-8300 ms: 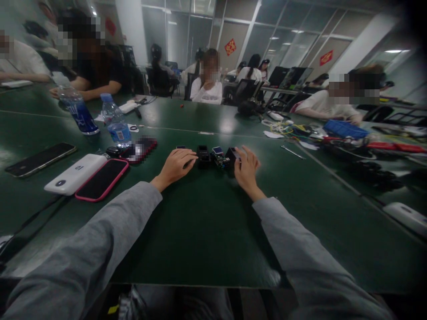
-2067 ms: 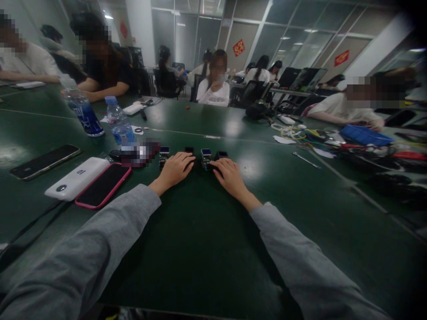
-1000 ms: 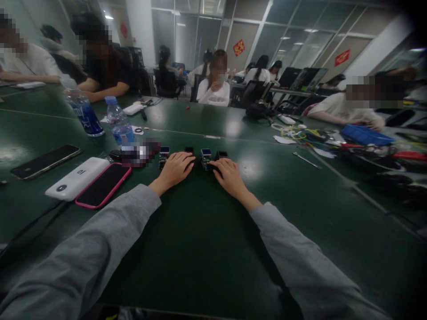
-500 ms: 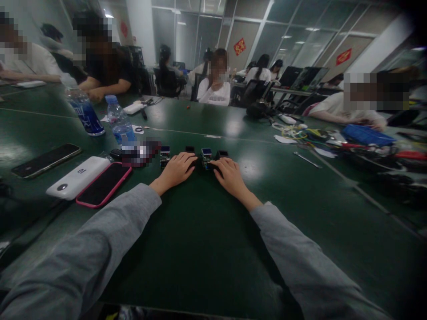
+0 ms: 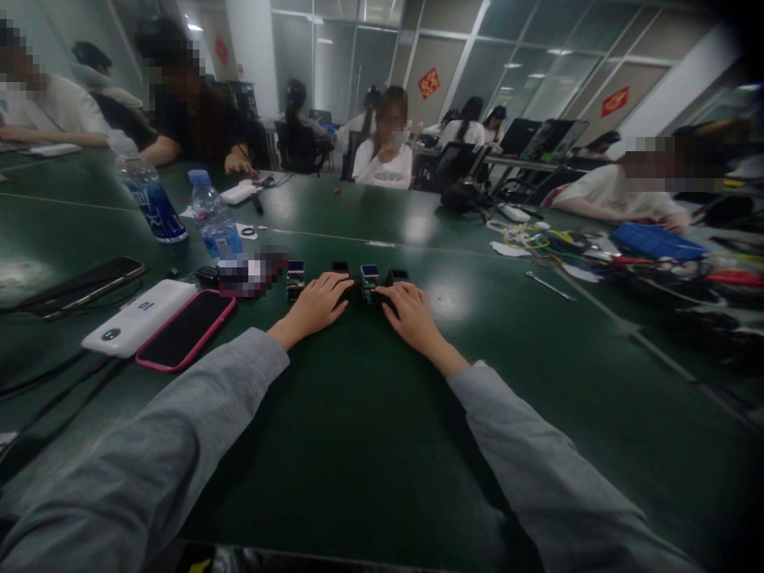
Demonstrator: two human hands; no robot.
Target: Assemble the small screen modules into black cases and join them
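A long green table (image 5: pixel 370 414) is shared with other seated people in a glass-walled office. A row of small modules is set near its middle. The left hand (image 5: pixel 313 306) is laid flat, fingers extended, on a black module (image 5: pixel 340 267); the right hand (image 5: pixel 409 314) is laid likewise, fingertips touching a blue-topped module (image 5: pixel 368 274) and a black block (image 5: pixel 397 276). Nothing is gripped. Another module (image 5: pixel 294 274) stands just left. A pink-edged phone (image 5: pixel 185 328), a white power bank (image 5: pixel 137 317) and two bottles (image 5: pixel 212 219) are seen farther left.
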